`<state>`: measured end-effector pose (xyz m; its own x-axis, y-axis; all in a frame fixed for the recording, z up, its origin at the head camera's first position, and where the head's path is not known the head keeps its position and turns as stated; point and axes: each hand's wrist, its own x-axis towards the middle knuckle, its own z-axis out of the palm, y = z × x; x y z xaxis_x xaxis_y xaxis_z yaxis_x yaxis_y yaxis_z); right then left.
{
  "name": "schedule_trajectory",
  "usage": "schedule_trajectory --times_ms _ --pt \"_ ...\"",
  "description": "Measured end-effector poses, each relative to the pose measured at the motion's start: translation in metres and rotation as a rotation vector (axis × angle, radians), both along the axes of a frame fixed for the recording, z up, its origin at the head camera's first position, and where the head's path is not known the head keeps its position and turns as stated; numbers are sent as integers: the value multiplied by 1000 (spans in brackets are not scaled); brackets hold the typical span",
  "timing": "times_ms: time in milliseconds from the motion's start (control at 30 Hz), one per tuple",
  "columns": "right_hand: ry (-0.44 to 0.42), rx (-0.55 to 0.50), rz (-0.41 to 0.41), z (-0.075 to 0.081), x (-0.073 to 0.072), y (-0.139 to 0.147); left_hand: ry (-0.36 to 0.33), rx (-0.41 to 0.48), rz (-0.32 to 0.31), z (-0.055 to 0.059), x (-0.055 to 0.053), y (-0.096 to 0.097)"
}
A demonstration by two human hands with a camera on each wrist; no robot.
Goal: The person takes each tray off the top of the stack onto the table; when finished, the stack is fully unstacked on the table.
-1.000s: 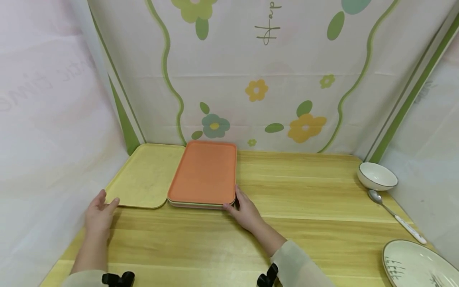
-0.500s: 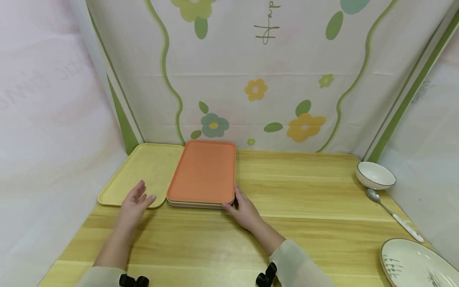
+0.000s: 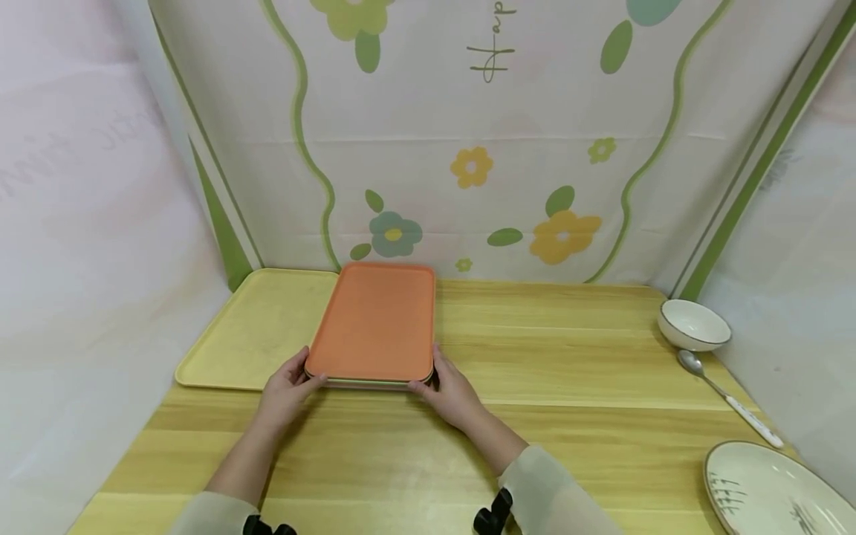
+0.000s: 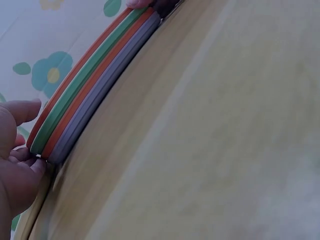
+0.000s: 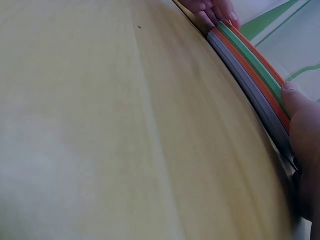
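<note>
A stack of trays [image 4: 95, 82] lies on the wooden table, an orange tray [image 3: 374, 323] on top and green, orange and greyish-purple edges below it. My left hand [image 3: 284, 394] is at the stack's front left corner, fingers curled at the side and thumb by the front edge. At the front right corner my right hand [image 3: 455, 394] grips the stack, its thumb [image 5: 291, 95] on the front and its fingers along the right side. A yellow tray [image 3: 247, 334] lies flat to the left, its right side overlapped by the stack in the head view.
Toward the right edge of the table [image 3: 548, 357] are a white bowl [image 3: 695, 325], a spoon [image 3: 725, 397] with a white handle and a patterned plate [image 3: 769, 483]. Flowered cloth [image 3: 435, 111] hangs behind the table, with pale cloth on both sides.
My left hand has moved right, from the yellow tray's front left corner across to the stack's left corner. My right hand has stayed at the stack's right corner.
</note>
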<state>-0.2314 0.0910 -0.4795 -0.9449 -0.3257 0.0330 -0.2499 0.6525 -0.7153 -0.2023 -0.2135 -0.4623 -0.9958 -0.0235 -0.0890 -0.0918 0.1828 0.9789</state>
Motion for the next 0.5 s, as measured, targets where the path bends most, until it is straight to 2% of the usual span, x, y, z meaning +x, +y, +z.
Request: schedule_trajectory --times_ms 267,500 --pt "19 7 17 1 -3 -3 14 -43 38 -3 -2 -3" --pt "34 2 20 -3 -6 -6 36 -21 56 -4 -1 -3"
